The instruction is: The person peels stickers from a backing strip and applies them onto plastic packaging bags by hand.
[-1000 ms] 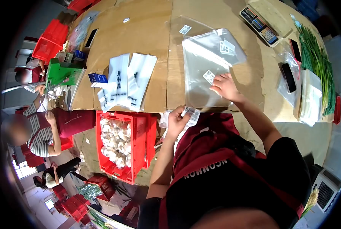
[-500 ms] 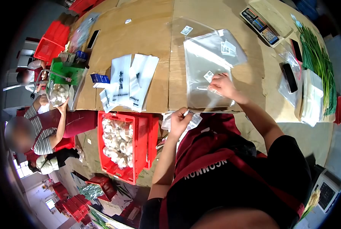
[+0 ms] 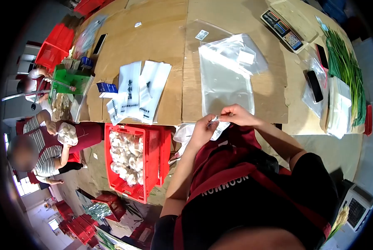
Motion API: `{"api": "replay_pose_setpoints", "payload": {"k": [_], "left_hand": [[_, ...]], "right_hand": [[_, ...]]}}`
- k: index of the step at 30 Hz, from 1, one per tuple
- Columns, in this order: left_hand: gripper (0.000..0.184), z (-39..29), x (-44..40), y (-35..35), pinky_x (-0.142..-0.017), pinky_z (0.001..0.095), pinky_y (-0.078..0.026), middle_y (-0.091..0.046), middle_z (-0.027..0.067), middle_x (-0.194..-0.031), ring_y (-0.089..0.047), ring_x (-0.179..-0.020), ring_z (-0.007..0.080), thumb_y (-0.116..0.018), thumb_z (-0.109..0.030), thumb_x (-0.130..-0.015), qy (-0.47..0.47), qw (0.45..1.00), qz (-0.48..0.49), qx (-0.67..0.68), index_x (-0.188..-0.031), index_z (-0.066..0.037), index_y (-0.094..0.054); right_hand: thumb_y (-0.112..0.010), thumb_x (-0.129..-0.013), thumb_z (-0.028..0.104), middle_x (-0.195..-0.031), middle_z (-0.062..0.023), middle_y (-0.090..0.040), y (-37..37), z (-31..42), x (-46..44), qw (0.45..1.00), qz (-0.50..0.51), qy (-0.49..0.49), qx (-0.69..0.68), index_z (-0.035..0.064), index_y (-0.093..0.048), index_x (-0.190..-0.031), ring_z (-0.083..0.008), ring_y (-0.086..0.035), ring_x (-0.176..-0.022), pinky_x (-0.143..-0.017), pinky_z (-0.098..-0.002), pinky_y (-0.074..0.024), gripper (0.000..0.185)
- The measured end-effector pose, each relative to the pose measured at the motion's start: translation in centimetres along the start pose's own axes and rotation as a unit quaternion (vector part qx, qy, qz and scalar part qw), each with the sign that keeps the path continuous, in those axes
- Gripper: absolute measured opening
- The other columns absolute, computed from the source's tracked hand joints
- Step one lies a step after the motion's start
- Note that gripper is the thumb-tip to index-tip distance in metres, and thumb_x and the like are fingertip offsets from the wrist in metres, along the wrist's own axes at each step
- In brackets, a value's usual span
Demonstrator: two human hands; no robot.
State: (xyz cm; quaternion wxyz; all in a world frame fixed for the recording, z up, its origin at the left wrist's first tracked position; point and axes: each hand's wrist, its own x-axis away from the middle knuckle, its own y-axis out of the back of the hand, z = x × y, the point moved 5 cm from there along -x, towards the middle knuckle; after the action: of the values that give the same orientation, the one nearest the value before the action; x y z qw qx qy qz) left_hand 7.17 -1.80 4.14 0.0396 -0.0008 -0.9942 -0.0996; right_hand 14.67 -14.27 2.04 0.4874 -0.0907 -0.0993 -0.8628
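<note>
My left hand (image 3: 202,131) is closed on a small sheet of printed label stickers (image 3: 220,131) at the table's front edge. My right hand (image 3: 237,115) pinches at the top of the same sheet, its fingertips close to the left thumb. Whether a single label is between the right fingertips cannot be made out. Just beyond the hands lies a flat clear plastic bag (image 3: 227,89). More clear bags (image 3: 257,62) overlap its far end, with a white square label (image 3: 246,57) among them. Another printed label (image 3: 202,34) lies farther back on clear plastic.
Printed white bags (image 3: 129,91) and a blue box (image 3: 107,87) lie left. A red crate (image 3: 144,166) of garlic bulbs (image 3: 126,156) stands below the edge. Right are a scale (image 3: 282,30), phones (image 3: 315,86) and green stalks (image 3: 345,66). A co-worker (image 3: 46,146) holds bagged garlic (image 3: 67,134).
My right hand has left the clear bag and come to the label sheet in my left hand. The label beside it no longer shows there. The co-worker's bagged garlic has moved lower.
</note>
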Motion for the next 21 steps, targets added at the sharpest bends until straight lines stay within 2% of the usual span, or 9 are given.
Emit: {"api": "replay_pose_setpoints", "payload": {"k": [3,6,9,10,12,13,16,20,21], "left_hand": [[0.009,-0.4,0.2,0.1,-0.052,0.0242,-0.039,-0.052,0.0041,-0.061,-0.043,-0.055,0.0092,-0.057,-0.008,-0.081,0.043,0.999,0.01,0.003,-0.085,0.001,-0.055],[0.014,-0.1,0.4,0.7,-0.049,0.0262,-0.038,-0.051,0.0045,-0.056,-0.043,-0.051,0.01,-0.06,-0.013,-0.079,0.144,0.987,-0.05,-0.044,-0.079,0.0,-0.056],[0.021,1.4,0.3,1.5,-0.044,0.0247,-0.033,-0.046,0.0012,-0.052,-0.038,-0.048,0.007,-0.061,-0.018,-0.079,0.123,0.985,-0.057,-0.102,-0.07,0.0,-0.054],[0.023,1.5,0.2,1.7,-0.043,0.0219,-0.029,-0.043,-0.0022,-0.051,-0.035,-0.048,0.0041,-0.061,-0.018,-0.08,0.106,0.986,-0.054,-0.115,-0.067,-0.001,-0.053],[0.02,1.9,0.6,2.0,-0.043,0.0206,-0.029,-0.044,-0.0025,-0.052,-0.034,-0.048,0.0033,-0.059,-0.017,-0.082,0.091,0.981,-0.055,-0.16,-0.069,-0.002,-0.053],[0.017,2.6,1.0,2.2,-0.043,0.0203,-0.029,-0.044,-0.0033,-0.052,-0.034,-0.048,0.0031,-0.058,-0.015,-0.082,0.117,0.986,-0.061,-0.099,-0.072,-0.002,-0.054],[0.011,2.7,2.2,2.6,-0.046,0.0187,-0.031,-0.046,-0.0049,-0.056,-0.035,-0.05,0.0018,-0.056,-0.012,-0.083,0.156,0.986,-0.06,-0.013,-0.079,-0.001,-0.054],[0.008,3.6,2.6,2.1,-0.048,0.0212,-0.037,-0.051,-0.0012,-0.06,-0.045,-0.055,0.004,-0.056,-0.007,-0.078,0.124,0.984,-0.06,0.115,-0.079,0.001,-0.055],[0.005,3.0,2.3,2.0,-0.047,0.0204,-0.036,-0.052,-0.0008,-0.061,-0.045,-0.055,0.0035,-0.054,-0.003,-0.076,0.104,0.987,-0.053,0.113,-0.077,0.001,-0.056]], "right_hand": [[-0.061,-0.079,0.021,-0.064,0.0006,-0.054,-0.3,-1.3,0.0,0.992,0.008,-0.079,-0.093,0.0008,-0.059,-0.078,-0.0046,-0.045,-0.061,-0.051,-0.0202,-0.0369,0.02],[-0.062,-0.078,0.019,-0.061,-0.0006,-0.055,0.2,-1.0,-0.7,0.994,-0.013,-0.005,-0.107,0.0032,-0.058,-0.074,-0.0067,-0.047,-0.054,-0.047,-0.0216,-0.0357,0.017],[-0.064,-0.072,0.028,-0.067,-0.0061,-0.059,3.1,1.7,-1.5,0.92,-0.194,0.14,0.31,0.0093,-0.058,-0.073,-0.0216,-0.056,-0.056,-0.063,-0.0329,-0.0413,0.019],[-0.064,-0.072,0.028,-0.067,-0.0061,-0.059,3.8,0.8,-2.0,0.92,-0.194,0.141,0.311,0.0093,-0.058,-0.073,-0.0216,-0.056,-0.056,-0.063,-0.0329,-0.0413,0.019],[-0.062,-0.07,0.037,-0.074,-0.006,-0.058,6.2,-1.3,-2.6,0.811,-0.249,-0.004,0.529,0.0103,-0.058,-0.082,-0.0246,-0.057,-0.066,-0.071,-0.0354,-0.0402,0.029],[-0.062,-0.069,0.041,-0.086,-0.007,-0.056,7.1,-0.5,-1.8,0.778,-0.342,0.05,0.525,0.0113,-0.057,-0.092,-0.025,-0.056,-0.075,-0.073,-0.0359,-0.0401,0.038],[-0.065,-0.064,0.044,-0.09,-0.0062,-0.055,6.7,0.2,-1.1,0.793,-0.329,0.07,0.508,0.0139,-0.054,-0.1,-0.0256,-0.053,-0.082,-0.075,-0.0374,-0.0386,0.048],[-0.064,-0.066,0.037,-0.097,-0.0015,-0.052,4.4,-1.3,-0.3,0.827,-0.177,0.225,0.485,0.0128,-0.058,-0.088,-0.0211,-0.05,-0.085,-0.083,-0.0343,-0.0317,0.033],[-0.065,-0.065,0.034,-0.096,0.002,-0.052,5.0,-2.1,-0.9,0.843,-0.167,0.158,0.486,0.0138,-0.059,-0.082,-0.0193,-0.049,-0.087,-0.084,-0.0335,-0.0286,0.027]]}}
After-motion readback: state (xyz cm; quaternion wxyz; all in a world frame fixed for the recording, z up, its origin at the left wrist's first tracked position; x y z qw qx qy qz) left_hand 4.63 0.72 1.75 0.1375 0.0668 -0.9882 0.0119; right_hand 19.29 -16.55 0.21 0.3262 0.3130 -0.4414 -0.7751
